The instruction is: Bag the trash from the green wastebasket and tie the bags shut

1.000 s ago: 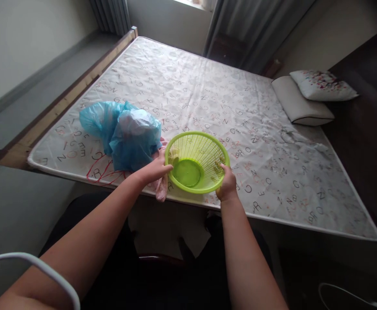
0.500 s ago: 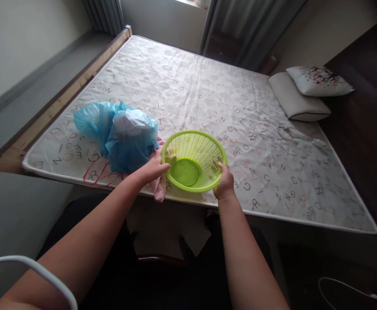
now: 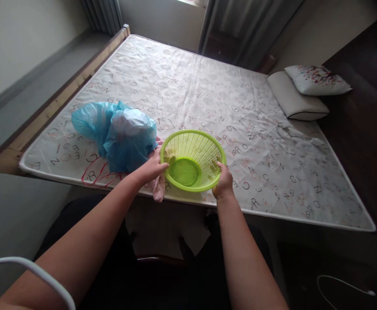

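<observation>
A round lime-green plastic basket [image 3: 185,171] with slotted sides is tilted toward me at the near edge of the mattress, and nothing lies inside it. My left hand [image 3: 156,165] grips its left rim, thumb over the edge and the other fingers mostly hidden behind. On the opposite side, my right hand [image 3: 223,181] clasps the right rim with the thumb on top. Close by my left hand rests a blue plastic bag [image 3: 126,140], bulging with contents I cannot make out. A pink cloth [image 3: 159,189] pokes out below my left hand.
The mattress [image 3: 188,90] carries printed letters. Red string [image 3: 96,174] lies by the bag. Two pillows, a plain one [image 3: 294,97] and a flowered one [image 3: 320,80], sit at the far right. A white cable [image 3: 36,269] crosses my left arm.
The whole view has shifted very slightly, so everything sits a little further left. Both hands keep the same hold on the basket.
</observation>
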Demonstrator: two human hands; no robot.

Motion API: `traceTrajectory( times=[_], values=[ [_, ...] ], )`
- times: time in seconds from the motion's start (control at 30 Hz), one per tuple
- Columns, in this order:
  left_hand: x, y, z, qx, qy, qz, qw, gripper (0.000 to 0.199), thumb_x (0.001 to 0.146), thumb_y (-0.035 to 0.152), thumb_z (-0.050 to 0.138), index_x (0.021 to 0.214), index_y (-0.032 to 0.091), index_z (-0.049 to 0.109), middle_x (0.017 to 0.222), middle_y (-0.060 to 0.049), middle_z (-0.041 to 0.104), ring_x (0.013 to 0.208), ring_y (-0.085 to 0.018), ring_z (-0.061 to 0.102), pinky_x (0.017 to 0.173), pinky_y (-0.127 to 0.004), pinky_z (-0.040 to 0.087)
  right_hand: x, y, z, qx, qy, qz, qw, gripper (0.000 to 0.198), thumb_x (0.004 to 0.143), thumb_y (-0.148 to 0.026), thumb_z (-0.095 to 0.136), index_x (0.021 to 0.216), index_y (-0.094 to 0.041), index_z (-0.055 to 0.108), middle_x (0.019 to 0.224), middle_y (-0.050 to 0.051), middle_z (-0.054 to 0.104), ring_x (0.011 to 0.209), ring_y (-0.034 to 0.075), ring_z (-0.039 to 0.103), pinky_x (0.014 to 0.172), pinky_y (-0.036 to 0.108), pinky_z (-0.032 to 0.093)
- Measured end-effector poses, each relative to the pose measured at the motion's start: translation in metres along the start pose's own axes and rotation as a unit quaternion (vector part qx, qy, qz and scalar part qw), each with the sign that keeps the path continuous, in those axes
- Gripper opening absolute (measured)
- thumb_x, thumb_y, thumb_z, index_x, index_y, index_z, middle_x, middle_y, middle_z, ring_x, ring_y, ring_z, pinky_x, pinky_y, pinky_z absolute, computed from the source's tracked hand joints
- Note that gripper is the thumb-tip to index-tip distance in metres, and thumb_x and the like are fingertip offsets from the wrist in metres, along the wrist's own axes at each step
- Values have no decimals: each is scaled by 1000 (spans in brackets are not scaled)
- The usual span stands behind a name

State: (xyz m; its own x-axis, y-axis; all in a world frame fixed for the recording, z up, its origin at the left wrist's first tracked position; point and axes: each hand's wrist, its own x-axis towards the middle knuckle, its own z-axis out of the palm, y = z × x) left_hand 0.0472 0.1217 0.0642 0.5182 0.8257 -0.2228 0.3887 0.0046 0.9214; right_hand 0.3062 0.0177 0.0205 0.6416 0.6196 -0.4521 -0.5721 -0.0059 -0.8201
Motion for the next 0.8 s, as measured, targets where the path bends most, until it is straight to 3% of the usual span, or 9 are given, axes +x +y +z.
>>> traceTrajectory(
  times=[0.2, 0.4, 0.8],
  values=[
    [8, -16, 2, 7, 10, 36, 999, 71, 80, 29, 67, 148, 17, 50, 138, -20, 63, 142, -43, 51, 111, -55, 56, 2, 2, -3, -4, -7, 1, 1000, 24, 88, -31, 68, 111, -24, 71, 108, 2, 80, 98, 21, 78, 92, 39, 66],
    [15, -25, 4, 38, 18, 45, 998, 73, 79, 36, 66, 148, 18, 50, 150, -22, 55, 152, -43, 42, 127, -63, 37, 2, 3, -4, -10, -5, -11, 1000, 22, 89, -32, 68, 109, -25, 72, 107, 2, 81, 99, 22, 77, 92, 41, 67],
    [15, -24, 6, 42, 15, 41, 998, 71, 82, 41, 63, 148, 19, 47, 159, -22, 47, 153, -41, 43, 132, -59, 31, 1, 2, -1, -7, -3, 2, 1000, 26, 89, -32, 66, 113, -25, 71, 106, 2, 80, 95, 21, 78, 89, 40, 67]
  ],
)
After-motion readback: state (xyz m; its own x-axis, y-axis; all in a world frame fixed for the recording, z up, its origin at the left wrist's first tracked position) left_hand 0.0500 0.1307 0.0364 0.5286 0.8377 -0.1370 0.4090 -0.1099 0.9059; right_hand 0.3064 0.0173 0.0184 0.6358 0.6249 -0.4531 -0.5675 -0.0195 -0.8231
